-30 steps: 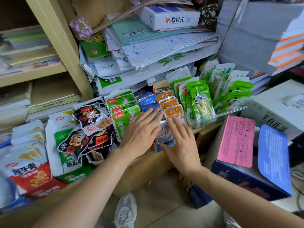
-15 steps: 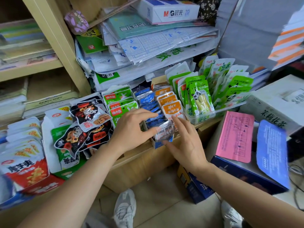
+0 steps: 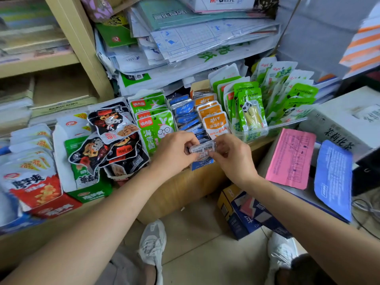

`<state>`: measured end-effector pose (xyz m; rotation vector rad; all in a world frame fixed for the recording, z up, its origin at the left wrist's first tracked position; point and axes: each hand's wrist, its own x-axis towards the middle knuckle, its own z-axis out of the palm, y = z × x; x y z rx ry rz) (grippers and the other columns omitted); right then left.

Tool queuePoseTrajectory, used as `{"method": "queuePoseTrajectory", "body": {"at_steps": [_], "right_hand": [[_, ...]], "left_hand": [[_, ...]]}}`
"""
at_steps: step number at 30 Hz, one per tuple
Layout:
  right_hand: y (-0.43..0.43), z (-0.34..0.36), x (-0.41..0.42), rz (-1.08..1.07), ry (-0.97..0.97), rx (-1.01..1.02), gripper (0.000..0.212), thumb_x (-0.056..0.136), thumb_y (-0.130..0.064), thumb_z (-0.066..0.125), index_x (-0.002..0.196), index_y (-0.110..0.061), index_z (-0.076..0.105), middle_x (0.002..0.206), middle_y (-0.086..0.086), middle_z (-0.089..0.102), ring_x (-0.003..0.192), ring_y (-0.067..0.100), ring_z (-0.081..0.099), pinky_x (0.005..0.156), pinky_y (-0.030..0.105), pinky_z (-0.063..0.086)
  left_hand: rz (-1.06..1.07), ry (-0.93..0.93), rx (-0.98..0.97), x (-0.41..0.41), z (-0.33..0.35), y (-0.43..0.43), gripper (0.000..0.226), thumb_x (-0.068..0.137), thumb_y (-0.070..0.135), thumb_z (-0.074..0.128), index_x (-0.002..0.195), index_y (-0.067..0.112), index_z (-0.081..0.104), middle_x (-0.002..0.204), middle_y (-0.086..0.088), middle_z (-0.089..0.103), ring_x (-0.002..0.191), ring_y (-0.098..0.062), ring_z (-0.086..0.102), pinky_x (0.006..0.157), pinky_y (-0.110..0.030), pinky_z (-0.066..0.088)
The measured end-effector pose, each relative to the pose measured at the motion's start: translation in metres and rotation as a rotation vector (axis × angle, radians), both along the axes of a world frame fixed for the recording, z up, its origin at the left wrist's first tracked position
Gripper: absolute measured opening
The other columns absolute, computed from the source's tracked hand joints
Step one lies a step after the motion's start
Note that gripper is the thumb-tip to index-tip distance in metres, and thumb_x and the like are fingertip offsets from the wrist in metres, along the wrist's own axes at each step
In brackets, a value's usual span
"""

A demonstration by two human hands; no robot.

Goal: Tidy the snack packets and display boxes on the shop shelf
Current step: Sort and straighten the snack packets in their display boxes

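Observation:
My left hand [image 3: 176,149] and my right hand [image 3: 232,154] both pinch a small silver snack packet [image 3: 202,150] with a barcode, held back side up at the front of a blue display box [image 3: 200,164]. Behind it stand rows of blue packets [image 3: 186,113] and orange packets [image 3: 216,122]. Green rabbit packets [image 3: 156,128] stand to the left, black cartoon packets [image 3: 111,128] further left. Green panda packets [image 3: 249,109] fill a clear tray [image 3: 275,125] on the right.
Red and white packet boxes [image 3: 35,186] sit at far left. Stacked papers [image 3: 195,38] loom above the snacks. A pink sheet [image 3: 291,159] and blue envelope [image 3: 333,177] lie on boxes at right. Cartons [image 3: 244,212] and my shoes [image 3: 153,241] are on the floor.
Both hands moved from lying flat over the blue and orange packets to pinching one silver packet, which has come forward and up at the box's front edge.

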<state>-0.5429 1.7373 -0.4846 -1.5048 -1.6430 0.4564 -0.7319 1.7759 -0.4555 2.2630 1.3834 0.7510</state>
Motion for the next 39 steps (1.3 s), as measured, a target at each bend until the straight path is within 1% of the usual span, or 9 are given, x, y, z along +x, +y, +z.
{"method": "queuePoseTrajectory", "body": {"at_steps": [7, 14, 18, 23, 26, 30, 35, 37, 39], "right_hand": [[0.007, 0.002, 0.005, -0.018, 0.007, -0.087, 0.034, 0.08, -0.027, 0.083, 0.106, -0.021, 0.062, 0.086, -0.005, 0.062, 0.072, 0.006, 0.064, 0.062, 0.021, 0.052], [0.001, 0.006, 0.015, 0.022, 0.141, -0.204, 0.046, 0.082, -0.029, 0.081, 0.122, -0.024, 0.059, 0.1, -0.01, 0.066, 0.082, 0.001, 0.067, 0.065, 0.014, 0.053], [0.001, 0.009, 0.018, 0.028, 0.222, -0.221, 0.043, 0.084, -0.027, 0.08, 0.122, -0.025, 0.06, 0.099, -0.009, 0.066, 0.083, 0.004, 0.068, 0.066, 0.018, 0.055], [0.003, 0.013, 0.017, 0.067, 0.288, -0.24, 0.04, 0.083, -0.028, 0.08, 0.119, -0.024, 0.063, 0.099, -0.008, 0.068, 0.081, 0.006, 0.069, 0.062, 0.019, 0.053], [0.003, 0.017, 0.016, 0.082, 0.332, -0.215, 0.04, 0.083, -0.025, 0.08, 0.12, -0.022, 0.064, 0.098, -0.006, 0.068, 0.078, 0.006, 0.068, 0.064, 0.02, 0.053], [0.005, 0.03, 0.018, 0.168, 0.378, -0.112, 0.063, 0.082, -0.014, 0.081, 0.137, -0.027, 0.052, 0.104, -0.002, 0.068, 0.087, 0.015, 0.07, 0.071, 0.028, 0.06], [0.006, 0.043, 0.017, 0.242, 0.592, -0.049, 0.047, 0.086, -0.004, 0.075, 0.129, -0.019, 0.063, 0.085, 0.017, 0.067, 0.08, 0.032, 0.071, 0.074, 0.039, 0.06], [0.008, 0.045, 0.021, 0.207, 0.684, -0.056, 0.036, 0.088, -0.003, 0.071, 0.122, -0.014, 0.067, 0.087, 0.027, 0.064, 0.081, 0.04, 0.07, 0.074, 0.044, 0.061], [0.011, 0.048, 0.024, 0.145, 0.72, -0.053, 0.03, 0.09, 0.0, 0.069, 0.118, -0.01, 0.068, 0.083, 0.02, 0.067, 0.074, 0.031, 0.07, 0.066, 0.037, 0.061]], "left_hand": [[-0.024, 0.082, 0.106, -0.001, 0.002, 0.001, 0.025, 0.076, 0.033, 0.085, 0.095, 0.033, 0.069, 0.088, 0.018, 0.06, 0.075, -0.002, 0.053, 0.063, -0.027, 0.047], [-0.007, -0.035, 0.229, 0.002, 0.005, -0.002, 0.013, 0.092, 0.027, 0.072, 0.102, 0.021, 0.078, 0.081, 0.004, 0.078, 0.068, -0.015, 0.072, 0.064, -0.038, 0.06], [0.095, -0.155, 0.326, 0.0, 0.018, -0.001, 0.009, 0.093, 0.026, 0.071, 0.098, 0.02, 0.077, 0.08, 0.008, 0.076, 0.066, -0.006, 0.068, 0.062, -0.035, 0.059], [0.239, -0.483, 0.21, -0.007, 0.037, 0.007, 0.003, 0.094, 0.021, 0.071, 0.097, 0.021, 0.071, 0.081, 0.007, 0.072, 0.067, -0.011, 0.071, 0.062, -0.042, 0.06], [0.321, -0.665, 0.105, -0.007, 0.048, 0.006, 0.003, 0.095, 0.016, 0.069, 0.096, 0.018, 0.067, 0.086, 0.001, 0.074, 0.059, -0.009, 0.07, 0.055, -0.031, 0.058], [0.356, -0.819, -0.143, -0.002, 0.053, 0.004, 0.005, 0.096, 0.01, 0.067, 0.096, 0.015, 0.067, 0.091, -0.002, 0.075, 0.061, -0.007, 0.068, 0.054, -0.028, 0.055], [0.339, -0.904, -0.257, 0.005, 0.053, 0.001, 0.004, 0.096, 0.008, 0.067, 0.097, 0.012, 0.069, 0.09, -0.006, 0.076, 0.071, -0.014, 0.07, 0.054, -0.017, 0.052], [0.318, -0.846, -0.288, 0.005, 0.054, 0.0, 0.011, 0.095, 0.014, 0.068, 0.106, 0.011, 0.069, 0.092, -0.008, 0.076, 0.067, -0.012, 0.07, 0.05, -0.016, 0.049], [0.297, -0.695, -0.275, 0.004, 0.052, -0.003, 0.031, 0.091, 0.027, 0.074, 0.118, 0.016, 0.065, 0.093, -0.004, 0.075, 0.066, -0.007, 0.07, 0.053, -0.022, 0.052]]}}
